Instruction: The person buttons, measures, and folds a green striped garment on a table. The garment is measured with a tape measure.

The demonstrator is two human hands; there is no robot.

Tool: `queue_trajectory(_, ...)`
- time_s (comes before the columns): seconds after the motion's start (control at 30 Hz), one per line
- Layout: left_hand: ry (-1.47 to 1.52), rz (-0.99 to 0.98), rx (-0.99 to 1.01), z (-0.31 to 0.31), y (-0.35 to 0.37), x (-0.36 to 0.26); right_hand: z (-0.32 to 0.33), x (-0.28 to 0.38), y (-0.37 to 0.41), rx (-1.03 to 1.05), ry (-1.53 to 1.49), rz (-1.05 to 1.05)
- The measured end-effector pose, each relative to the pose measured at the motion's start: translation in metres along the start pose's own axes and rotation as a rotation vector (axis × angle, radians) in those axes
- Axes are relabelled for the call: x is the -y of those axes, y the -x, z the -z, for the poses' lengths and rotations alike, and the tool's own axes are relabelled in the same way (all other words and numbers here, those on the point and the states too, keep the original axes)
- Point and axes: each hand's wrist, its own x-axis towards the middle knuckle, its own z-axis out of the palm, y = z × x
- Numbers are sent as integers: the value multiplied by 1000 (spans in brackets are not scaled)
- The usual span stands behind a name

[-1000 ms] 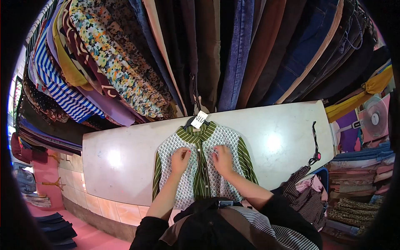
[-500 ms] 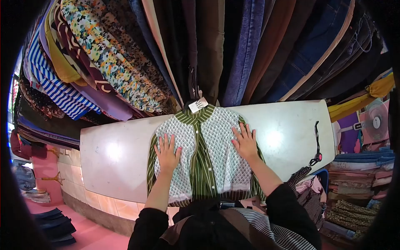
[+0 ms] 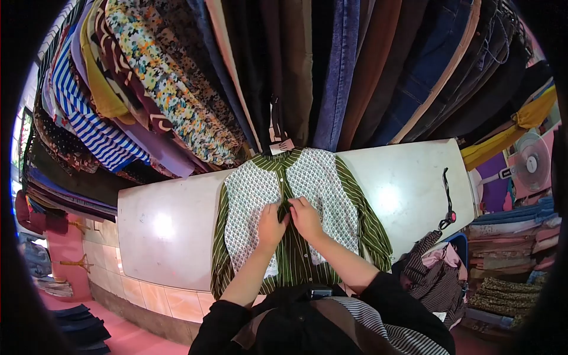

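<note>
A long-sleeved shirt (image 3: 373, 228), green with pale stripes and white patterned front panels, lies face up on a white table. Its collar points to the far edge, where a paper tag (image 3: 282, 146) hangs. Both my hands are at the middle of the chest, close together on either side of the button front. My left hand (image 3: 272, 228) has its fingers curled in on the fabric by the placket. Opposite it, my right hand (image 3: 306, 220) pinches the fabric near the buttons. The fingertips are partly hidden in the folds.
Trousers and patterned garments, including a floral one (image 3: 171, 83), hang beyond the white table (image 3: 171, 236). A black strap with a red piece (image 3: 451, 217) lies at its right. Crumpled clothes (image 3: 435, 272) fill a blue bin; folded stacks (image 3: 503, 263) and a fan (image 3: 531, 163) are farther right.
My hands have moved inward from flat on the two chest panels to the button front, fingers now curled. The sleeves lie spread further out, and the tag has flipped toward the far side.
</note>
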Motion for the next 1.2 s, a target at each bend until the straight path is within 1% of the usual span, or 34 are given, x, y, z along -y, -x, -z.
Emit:
queue_trajectory(0.03,50,25,-42,-5,-2,2,-9,-8,2,12,60,-45)
queue_trajectory(0.1,13,118,-8,-6,-6,9,-21,-20,-2,32,180,-130)
queue_trajectory(0.13,-7,161,10,-5,-8,11,-23,-23,-3,36,176,-133)
queue_trajectory(0.17,8,143,-28,-4,-9,13,-25,-27,-4,39,172,-138)
queue_trajectory(0.27,199,206,-27,3,-7,13,-28,-32,-6,48,148,-161)
queue_trajectory(0.33,215,207,-49,6,-7,9,-29,-32,-11,60,136,-168)
queue_trajectory(0.4,242,206,-74,6,-8,7,-30,-24,-14,66,37,-162)
queue_trajectory(0.5,300,251,-41,-1,-8,9,-28,-14,-16,107,-61,-206)
queue_trajectory(0.57,246,239,-38,-5,-5,11,-30,-18,-12,123,-120,-223)
queue_trajectory(0.67,181,232,-31,-11,0,16,-42,-37,-2,116,-263,-323)
queue_trajectory(0.77,139,231,-30,-11,3,12,-40,-34,-2,143,-317,-358)
queue_trajectory(0.97,142,195,-39,-16,3,12,-40,-32,-1,118,-303,-351)
queue_trajectory(1.07,159,194,-20,-11,2,3,-45,-38,0,106,-278,-338)
queue_trajectory(1.2,160,195,13,-14,0,14,-43,-36,-4,116,-235,-355)
